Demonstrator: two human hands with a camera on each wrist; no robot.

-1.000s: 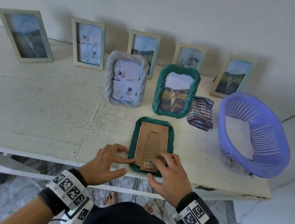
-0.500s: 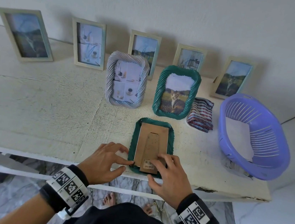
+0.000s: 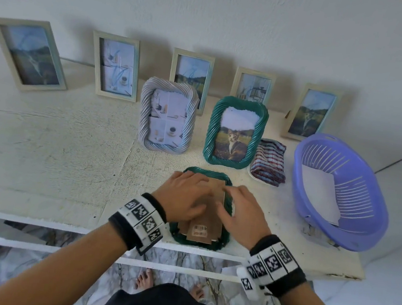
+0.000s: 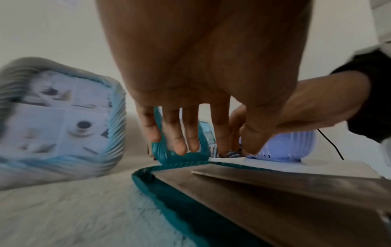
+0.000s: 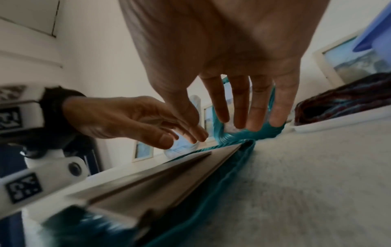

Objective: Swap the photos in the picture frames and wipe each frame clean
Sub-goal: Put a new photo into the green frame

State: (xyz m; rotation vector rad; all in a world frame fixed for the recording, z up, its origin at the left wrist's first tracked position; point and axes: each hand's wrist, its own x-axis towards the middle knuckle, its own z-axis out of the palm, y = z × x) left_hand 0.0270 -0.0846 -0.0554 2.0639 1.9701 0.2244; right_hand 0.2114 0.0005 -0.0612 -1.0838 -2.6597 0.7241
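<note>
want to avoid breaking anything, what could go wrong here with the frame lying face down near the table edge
1. The face-down green frame lies right at the table's front edge; a push from the left hand or right hand toward the person might slide it off.
2. The upright cat frame and grey frame stand just behind; hands reaching forward could tip them.

On the white surface (image 3: 42,158) to my right sits a purple plastic basket (image 3: 361,238) holding a white sheet (image 3: 319,192). Below its edge lies marbled floor (image 3: 179,279).
</note>
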